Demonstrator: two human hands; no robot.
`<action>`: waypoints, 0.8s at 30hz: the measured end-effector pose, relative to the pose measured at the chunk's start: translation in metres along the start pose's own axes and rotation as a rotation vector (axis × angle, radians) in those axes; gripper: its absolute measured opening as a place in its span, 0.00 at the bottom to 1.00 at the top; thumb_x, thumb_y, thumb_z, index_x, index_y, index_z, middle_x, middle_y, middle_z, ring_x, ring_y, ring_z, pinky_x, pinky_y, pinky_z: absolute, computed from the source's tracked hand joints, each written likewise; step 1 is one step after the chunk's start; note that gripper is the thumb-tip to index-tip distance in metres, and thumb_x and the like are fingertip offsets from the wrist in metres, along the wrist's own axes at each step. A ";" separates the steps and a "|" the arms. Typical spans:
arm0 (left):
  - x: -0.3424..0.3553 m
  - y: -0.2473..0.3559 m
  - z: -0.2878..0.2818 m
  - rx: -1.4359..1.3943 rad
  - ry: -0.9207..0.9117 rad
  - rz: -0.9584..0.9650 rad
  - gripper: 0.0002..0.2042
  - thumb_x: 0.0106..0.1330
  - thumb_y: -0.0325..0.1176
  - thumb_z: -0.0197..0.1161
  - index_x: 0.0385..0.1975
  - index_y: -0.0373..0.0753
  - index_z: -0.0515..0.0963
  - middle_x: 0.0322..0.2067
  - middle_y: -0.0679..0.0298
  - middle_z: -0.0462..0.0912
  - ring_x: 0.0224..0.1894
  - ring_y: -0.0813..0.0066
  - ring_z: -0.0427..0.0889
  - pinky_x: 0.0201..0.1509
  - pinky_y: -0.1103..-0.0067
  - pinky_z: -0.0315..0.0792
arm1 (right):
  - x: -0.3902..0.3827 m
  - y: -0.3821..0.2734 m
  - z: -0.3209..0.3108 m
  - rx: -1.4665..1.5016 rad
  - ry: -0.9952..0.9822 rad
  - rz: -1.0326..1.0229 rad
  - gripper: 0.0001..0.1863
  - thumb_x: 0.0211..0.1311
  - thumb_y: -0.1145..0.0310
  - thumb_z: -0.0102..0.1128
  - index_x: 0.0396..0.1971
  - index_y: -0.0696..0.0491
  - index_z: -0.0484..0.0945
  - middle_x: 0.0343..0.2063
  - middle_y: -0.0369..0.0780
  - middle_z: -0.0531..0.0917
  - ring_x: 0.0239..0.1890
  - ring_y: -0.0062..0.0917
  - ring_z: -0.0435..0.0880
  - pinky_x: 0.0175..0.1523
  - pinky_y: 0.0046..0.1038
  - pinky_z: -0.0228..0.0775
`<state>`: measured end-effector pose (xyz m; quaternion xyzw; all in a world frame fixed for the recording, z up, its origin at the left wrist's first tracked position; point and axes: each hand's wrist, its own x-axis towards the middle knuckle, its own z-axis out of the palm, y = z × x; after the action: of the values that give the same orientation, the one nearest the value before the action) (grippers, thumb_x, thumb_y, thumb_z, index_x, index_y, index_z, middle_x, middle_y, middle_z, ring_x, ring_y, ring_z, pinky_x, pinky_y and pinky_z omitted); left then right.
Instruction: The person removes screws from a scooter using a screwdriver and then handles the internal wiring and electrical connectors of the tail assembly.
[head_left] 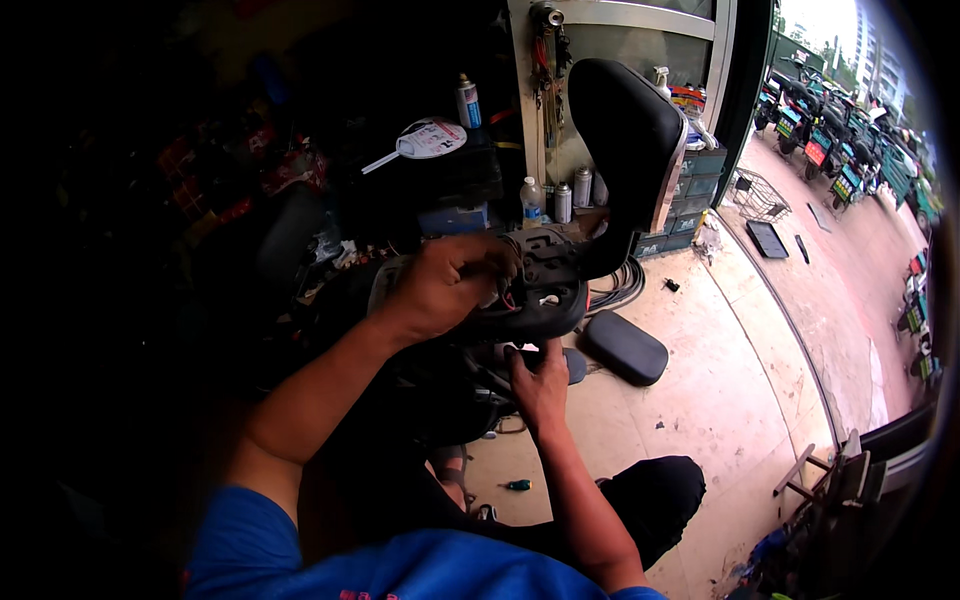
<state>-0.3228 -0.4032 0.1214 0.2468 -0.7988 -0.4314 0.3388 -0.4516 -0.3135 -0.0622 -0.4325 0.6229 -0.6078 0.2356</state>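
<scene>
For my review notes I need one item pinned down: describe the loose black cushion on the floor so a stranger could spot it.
Start at the raised black scooter seat in the upper middle, and drop to the pale tiled floor below it. There lies the loose black cushion, just right of the right hand. Unlike the raised seat, it lies flat, detached, a small rounded oblong.

The left hand (pixel 445 285) rests on the seat base (pixel 530 300); the right hand (pixel 540 385) is below it. A raised seat (pixel 625 140) stands beyond, a cushion (pixel 627 347) on the floor (pixel 720 400) to the right.
</scene>
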 end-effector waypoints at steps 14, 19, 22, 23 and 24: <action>-0.029 -0.022 0.039 0.083 0.215 0.015 0.31 0.63 0.13 0.64 0.68 0.35 0.70 0.61 0.54 0.77 0.62 0.60 0.83 0.63 0.71 0.79 | 0.044 -0.123 -0.070 0.153 -0.364 -0.218 0.32 0.69 0.69 0.68 0.68 0.61 0.67 0.55 0.50 0.84 0.57 0.35 0.86 0.59 0.32 0.79; -0.040 -0.035 0.038 0.161 0.198 0.087 0.38 0.64 0.09 0.59 0.76 0.37 0.58 0.71 0.51 0.61 0.70 0.56 0.75 0.70 0.69 0.76 | 0.072 -0.115 -0.072 0.142 -0.649 -0.190 0.29 0.70 0.69 0.66 0.67 0.59 0.69 0.57 0.50 0.83 0.59 0.37 0.86 0.60 0.32 0.78; -0.046 -0.041 0.035 0.213 0.215 0.109 0.38 0.64 0.09 0.58 0.76 0.37 0.57 0.73 0.51 0.58 0.72 0.56 0.72 0.72 0.69 0.75 | 0.062 -0.130 -0.071 0.180 -0.695 -0.104 0.27 0.67 0.73 0.65 0.65 0.59 0.71 0.57 0.51 0.82 0.58 0.39 0.86 0.60 0.33 0.79; -0.048 -0.042 0.035 0.225 0.223 0.126 0.38 0.65 0.08 0.58 0.76 0.37 0.57 0.73 0.51 0.58 0.72 0.56 0.72 0.72 0.68 0.74 | 0.060 -0.131 -0.069 0.194 -0.703 -0.069 0.27 0.66 0.75 0.65 0.64 0.59 0.72 0.57 0.51 0.81 0.58 0.40 0.86 0.60 0.33 0.79; -0.048 -0.043 0.036 0.212 0.230 0.147 0.38 0.64 0.09 0.59 0.76 0.37 0.58 0.73 0.51 0.59 0.72 0.55 0.72 0.72 0.67 0.74 | 0.063 -0.130 -0.069 0.098 -0.687 -0.156 0.26 0.64 0.77 0.65 0.63 0.59 0.73 0.57 0.51 0.81 0.57 0.41 0.86 0.59 0.33 0.79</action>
<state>-0.3142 -0.3731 0.0547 0.2697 -0.8118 -0.2875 0.4309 -0.5074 -0.3125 0.0877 -0.6460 0.4424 -0.4722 0.4050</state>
